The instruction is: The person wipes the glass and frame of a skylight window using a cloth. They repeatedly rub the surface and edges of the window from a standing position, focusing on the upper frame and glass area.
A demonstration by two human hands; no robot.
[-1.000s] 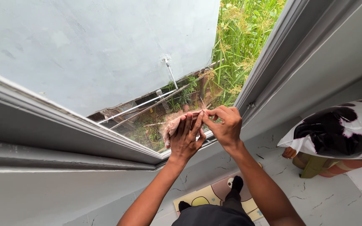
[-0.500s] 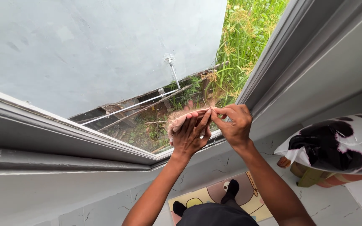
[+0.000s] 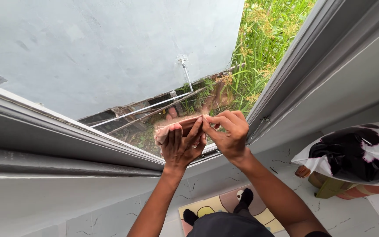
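A crumpled pinkish-beige cloth (image 3: 168, 129) is held up against the lower part of the clear glass window pane (image 3: 110, 52), just above the grey window frame (image 3: 66, 131). The cloth is pressed flat under the left hand (image 3: 180, 147), whose fingers are spread over it and pointed upward. The right hand (image 3: 227, 134) is placed just beside the left, and the cloth's right edge is pinched between its thumb and fingertips (image 3: 207, 119). Both hands are thus clamped on the same cloth and are nearly touching.

Through the pane, a pale grey outer wall (image 3: 88, 39), a thin white pipe (image 3: 185, 72) and tall green grass (image 3: 264, 39) are seen. Below the frame, a light tiled floor with dark veins (image 3: 286, 166) is shown, and a colourful cartoon-patterned mat (image 3: 224, 204) is lain on it under the person's black-socked feet (image 3: 246, 197). At the right, a white cushion with black patches (image 3: 356, 151) is rested on a low seat.
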